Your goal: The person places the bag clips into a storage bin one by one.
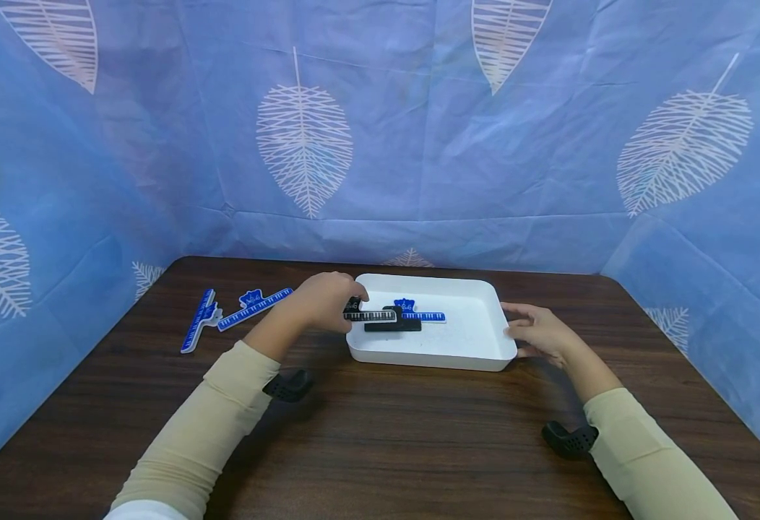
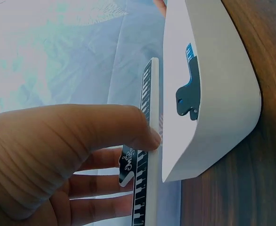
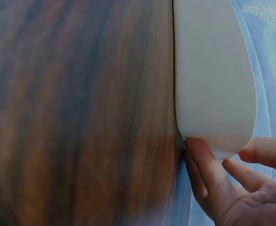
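My left hand (image 1: 324,300) pinches a black clip (image 1: 372,315) printed with piano keys, over the left end of a white tray (image 1: 458,354). In the left wrist view the thumb presses the bar of this clip (image 2: 142,188), with fingers behind it. Inside the tray lie another black clip (image 1: 393,326) and a blue piano-key clip (image 1: 433,317), partly covered by the black ones in the head view. My right hand (image 1: 542,334) holds the tray's right end. In the right wrist view its fingertips (image 3: 194,146) touch the tray's outer wall (image 3: 213,75).
Two more blue piano-key clips lie on the dark wooden table at the left: one blue clip (image 1: 199,321) stands nearly lengthwise, the other blue clip (image 1: 254,309) slants beside it. A blue leaf-patterned cloth (image 1: 380,144) hangs behind the table (image 1: 419,440) and along its sides.
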`<state>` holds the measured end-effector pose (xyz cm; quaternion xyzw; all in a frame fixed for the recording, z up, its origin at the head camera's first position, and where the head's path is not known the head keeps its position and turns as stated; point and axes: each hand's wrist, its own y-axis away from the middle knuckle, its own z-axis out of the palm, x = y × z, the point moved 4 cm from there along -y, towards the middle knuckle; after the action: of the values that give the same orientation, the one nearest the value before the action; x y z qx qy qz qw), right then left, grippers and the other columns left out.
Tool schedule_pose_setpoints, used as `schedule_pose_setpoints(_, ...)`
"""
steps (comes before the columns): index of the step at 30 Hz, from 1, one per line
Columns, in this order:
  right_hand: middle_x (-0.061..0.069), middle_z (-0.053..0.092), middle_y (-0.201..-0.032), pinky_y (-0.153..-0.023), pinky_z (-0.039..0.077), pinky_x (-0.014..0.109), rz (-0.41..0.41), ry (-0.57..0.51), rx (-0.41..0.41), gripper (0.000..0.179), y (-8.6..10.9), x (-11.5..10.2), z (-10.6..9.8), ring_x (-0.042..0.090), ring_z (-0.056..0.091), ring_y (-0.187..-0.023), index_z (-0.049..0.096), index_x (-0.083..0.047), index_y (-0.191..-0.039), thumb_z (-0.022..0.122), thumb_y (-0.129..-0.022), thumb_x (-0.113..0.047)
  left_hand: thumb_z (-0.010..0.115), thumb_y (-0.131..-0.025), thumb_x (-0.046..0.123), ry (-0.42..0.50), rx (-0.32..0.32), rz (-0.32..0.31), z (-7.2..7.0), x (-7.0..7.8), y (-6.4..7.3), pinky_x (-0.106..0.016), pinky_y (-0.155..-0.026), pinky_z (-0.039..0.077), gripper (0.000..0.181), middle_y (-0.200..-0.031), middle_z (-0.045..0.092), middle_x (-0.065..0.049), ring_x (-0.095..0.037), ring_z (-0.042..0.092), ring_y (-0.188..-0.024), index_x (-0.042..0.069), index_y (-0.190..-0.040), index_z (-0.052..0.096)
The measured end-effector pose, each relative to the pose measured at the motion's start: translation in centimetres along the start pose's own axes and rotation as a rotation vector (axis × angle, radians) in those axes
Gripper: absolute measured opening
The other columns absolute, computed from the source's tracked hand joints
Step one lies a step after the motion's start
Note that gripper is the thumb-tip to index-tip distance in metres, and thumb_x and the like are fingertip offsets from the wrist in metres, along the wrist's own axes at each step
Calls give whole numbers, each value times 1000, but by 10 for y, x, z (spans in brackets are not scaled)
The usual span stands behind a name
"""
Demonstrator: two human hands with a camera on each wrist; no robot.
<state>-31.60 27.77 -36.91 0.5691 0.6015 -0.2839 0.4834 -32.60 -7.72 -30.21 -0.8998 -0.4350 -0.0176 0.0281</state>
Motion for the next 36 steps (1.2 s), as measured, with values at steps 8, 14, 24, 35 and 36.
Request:
schedule_pose_setpoints(8, 36, 47, -134, -78, 57, 40, 10, 3, 5, 66, 0, -1, 0, 22, 66, -97, 21, 1, -153, 54, -97, -4, 81, -76, 23, -26, -21, 27, 1, 8, -6, -42, -92, 50, 50, -119, 66, -3, -21, 60, -106, 14, -123, 67)
schedule_pose_setpoints(14, 35, 47, -133, -77, 57, 39, 14, -8, 0, 66, 0, -1, 0, 21, 67, -95, 20, 1, -153, 54, -97, -3, 80, -76, 22, -43, -36, 48, 0, 14, -11, -39, -92, 50, 49, -117, 67, -1, -18, 60, -103, 15, -123, 68)
schedule_pose_setpoints(24, 37, 45, -135, -75, 58, 38, 26, -1, 2, 66, 0, -1, 1, 21, 67, -94, 20, 1, -153, 54, -97, -4, 79, -75, 19, -70, -52, 79, 0, 23, -23, -35, -90, 50, 49, -114, 68, 1, -15, 60, -99, 16, -123, 68)
schedule_pose_setpoints(35, 35, 49, -132, -75, 58, 38, 14, 0, -3, 66, 1, -2, 0, 19, 67, -93, 21, 2, -153, 54, -97, -4, 79, -76, 21, -91, -81, 107, 1, 36, -40, -33, -90, 50, 46, -113, 68, 3, -13, 59, -96, 17, -121, 69)
schedule_pose_setpoints(36, 35, 48, -133, -75, 58, 38, 15, 0, -3, 66, 1, -2, 0, 19, 67, -93, 21, 1, -153, 54, -97, -4, 80, -76, 21, -93, -87, 111, 1, 38, -41, -33, -90, 50, 46, -113, 68, 3, -13, 59, -96, 16, -120, 69)
